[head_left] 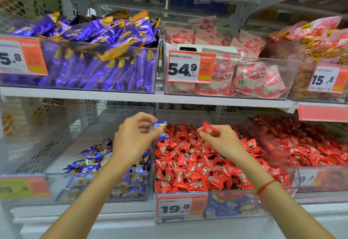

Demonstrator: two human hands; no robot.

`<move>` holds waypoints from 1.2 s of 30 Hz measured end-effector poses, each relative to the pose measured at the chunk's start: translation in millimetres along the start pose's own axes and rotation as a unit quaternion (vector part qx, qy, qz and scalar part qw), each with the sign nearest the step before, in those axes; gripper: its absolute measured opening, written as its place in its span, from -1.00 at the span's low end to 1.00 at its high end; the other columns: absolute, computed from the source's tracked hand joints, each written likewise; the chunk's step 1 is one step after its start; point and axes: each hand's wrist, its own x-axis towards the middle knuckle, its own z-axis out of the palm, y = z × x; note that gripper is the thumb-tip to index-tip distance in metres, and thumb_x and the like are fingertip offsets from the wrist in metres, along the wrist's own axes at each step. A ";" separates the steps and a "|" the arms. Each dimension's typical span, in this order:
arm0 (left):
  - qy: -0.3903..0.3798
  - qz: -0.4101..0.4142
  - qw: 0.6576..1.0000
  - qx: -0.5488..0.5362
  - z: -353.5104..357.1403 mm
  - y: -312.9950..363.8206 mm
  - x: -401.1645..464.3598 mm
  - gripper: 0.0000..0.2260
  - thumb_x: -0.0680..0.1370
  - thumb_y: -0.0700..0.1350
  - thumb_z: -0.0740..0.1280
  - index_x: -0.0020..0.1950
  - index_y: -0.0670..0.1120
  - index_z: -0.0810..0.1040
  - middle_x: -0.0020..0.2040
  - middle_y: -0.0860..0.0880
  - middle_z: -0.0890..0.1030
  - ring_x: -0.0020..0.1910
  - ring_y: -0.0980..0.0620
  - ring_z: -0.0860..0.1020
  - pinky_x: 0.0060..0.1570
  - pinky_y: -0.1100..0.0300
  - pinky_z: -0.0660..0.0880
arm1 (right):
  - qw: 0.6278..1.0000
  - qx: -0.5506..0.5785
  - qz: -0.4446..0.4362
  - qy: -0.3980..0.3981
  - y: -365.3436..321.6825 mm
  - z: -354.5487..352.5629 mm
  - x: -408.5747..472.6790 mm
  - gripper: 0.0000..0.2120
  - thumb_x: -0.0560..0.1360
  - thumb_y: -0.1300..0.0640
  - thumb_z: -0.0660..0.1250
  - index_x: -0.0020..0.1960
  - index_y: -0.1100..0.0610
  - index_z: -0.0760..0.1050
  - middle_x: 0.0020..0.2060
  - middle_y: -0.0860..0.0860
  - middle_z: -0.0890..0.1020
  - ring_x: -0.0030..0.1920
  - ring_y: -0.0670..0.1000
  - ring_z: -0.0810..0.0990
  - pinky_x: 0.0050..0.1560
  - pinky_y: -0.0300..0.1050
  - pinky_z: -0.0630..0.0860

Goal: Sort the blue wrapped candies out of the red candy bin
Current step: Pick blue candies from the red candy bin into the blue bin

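Left hand [134, 135] pinching blue candy [160, 128] right above divider between red bin [211, 206] and blue bin [98, 191]. Right hand [220, 139] pinching red candy [208, 128]. Risk: loose pinch, drops back into reds; more blues buried low.

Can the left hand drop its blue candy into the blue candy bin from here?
Probably yes: the left hand pinches the blue candy just beside the open-topped blue candy bin, nothing between.

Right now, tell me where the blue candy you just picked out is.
In the head view, the blue wrapped candy is pinched in the left hand, held over the left edge of the red candy bin, beside the blue candy bin.
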 end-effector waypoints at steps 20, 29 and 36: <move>-0.035 0.003 0.995 0.098 -16.3 -19.9 5.1 -0.83 0.53 -0.05 0.39 0.11 0.11 0.59 0.06 0.17 0.64 0.09 0.19 0.57 0.23 0.09 0.46 | 0.948 -0.294 -0.048 -0.112 32.1 29.7 30.4 -0.85 0.50 -0.03 0.38 -0.18 -0.02 0.66 -0.26 -0.11 0.64 -0.20 -0.06 0.56 -0.01 -0.09 0.41; -0.163 0.089 0.982 -0.014 18.2 25.4 -11.3 -0.71 0.57 0.02 0.34 0.28 0.04 0.57 0.10 0.14 0.65 0.10 0.28 0.57 0.25 0.17 0.47 | 0.962 -0.005 -0.154 -0.223 -19.8 -1.4 -4.8 -0.80 0.63 0.08 0.18 0.16 0.14 0.48 -0.21 0.01 0.67 -0.16 -0.03 0.62 0.01 -0.12 0.53; -0.042 0.095 0.995 -0.006 7.6 15.6 -8.5 -0.88 0.52 -0.04 0.41 -0.03 0.20 0.61 -0.14 0.17 0.69 -0.09 0.24 0.63 0.06 0.06 0.57 | 0.972 -0.054 -0.169 -0.156 -19.7 -7.6 6.1 -0.91 0.52 0.10 0.38 0.01 0.07 0.58 -0.24 0.04 0.68 -0.18 0.00 0.64 -0.08 -0.15 0.52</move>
